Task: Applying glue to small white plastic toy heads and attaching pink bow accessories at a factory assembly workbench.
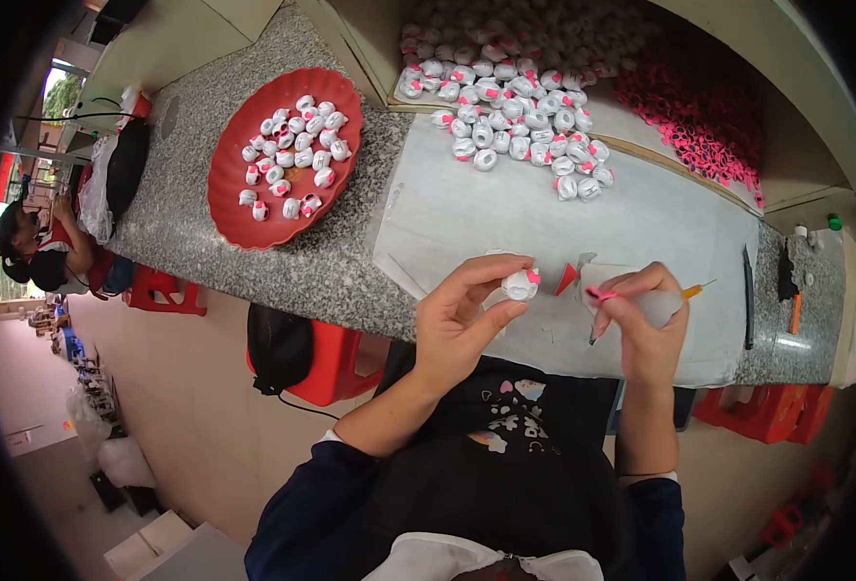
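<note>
While the white ball (520,285) is pinched at its sides by the left hand (447,326) above the paper sheet (447,213), its pink-marked face is left uncovered, presumably to be kept in sight. A small pink piece (597,293) is gripped by the right hand (653,329), probably for fine control. The yellow stick (693,290) is partly hidden behind that hand; whether it is held cannot be told. Much of the pink heap (704,121) is lost in shadow.
</note>
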{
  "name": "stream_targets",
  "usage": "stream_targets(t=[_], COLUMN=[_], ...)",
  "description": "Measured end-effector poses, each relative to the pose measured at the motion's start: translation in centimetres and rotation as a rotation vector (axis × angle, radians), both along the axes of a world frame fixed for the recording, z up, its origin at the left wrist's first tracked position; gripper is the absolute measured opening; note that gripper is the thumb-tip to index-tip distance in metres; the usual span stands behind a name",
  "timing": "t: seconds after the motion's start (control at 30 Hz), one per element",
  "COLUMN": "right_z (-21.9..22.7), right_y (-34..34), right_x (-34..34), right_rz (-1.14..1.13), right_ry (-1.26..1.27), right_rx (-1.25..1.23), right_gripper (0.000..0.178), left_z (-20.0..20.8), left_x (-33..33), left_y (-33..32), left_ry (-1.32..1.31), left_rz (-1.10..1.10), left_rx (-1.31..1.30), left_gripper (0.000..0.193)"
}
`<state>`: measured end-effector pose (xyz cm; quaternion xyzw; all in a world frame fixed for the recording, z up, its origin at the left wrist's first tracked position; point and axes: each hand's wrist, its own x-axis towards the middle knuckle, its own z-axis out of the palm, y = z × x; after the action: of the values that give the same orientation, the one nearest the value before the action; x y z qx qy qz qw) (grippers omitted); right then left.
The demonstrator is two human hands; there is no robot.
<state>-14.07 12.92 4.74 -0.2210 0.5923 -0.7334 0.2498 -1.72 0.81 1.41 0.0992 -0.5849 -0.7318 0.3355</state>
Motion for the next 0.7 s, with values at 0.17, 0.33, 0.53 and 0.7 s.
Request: stream_targets(t=[0.17, 0.33, 0.53, 0.7], right_z=[-1.0, -1.3, -1.9, -2.1], right_y=[-0.8, -1.2, -1.0, -1.3], right_x=[2.8, 3.1, 3.6, 3.7], right_rz=[0.194, 0.225, 0.162, 0.084], right_ry=[-0.275, -0.301, -0.244, -0.064], right_rx=[-0.107, -0.087, -0.069, -0.071], right_gripper=[0.01, 0.009, 0.014, 0.022], left_z=[0.2, 0.6, 0.3, 0.5], left_x=[0.7, 1.1, 1.2, 1.2], left_y=[0.1, 0.1, 0.1, 0.3], left_ry=[-0.038, -0.127, -0.033, -0.01], left_rz=[0.006, -0.028, -0.07, -0.12], left_rx=[-0.199, -0.404, -0.29, 0.134], left_gripper=[0.032, 0.031, 0.029, 0.026])
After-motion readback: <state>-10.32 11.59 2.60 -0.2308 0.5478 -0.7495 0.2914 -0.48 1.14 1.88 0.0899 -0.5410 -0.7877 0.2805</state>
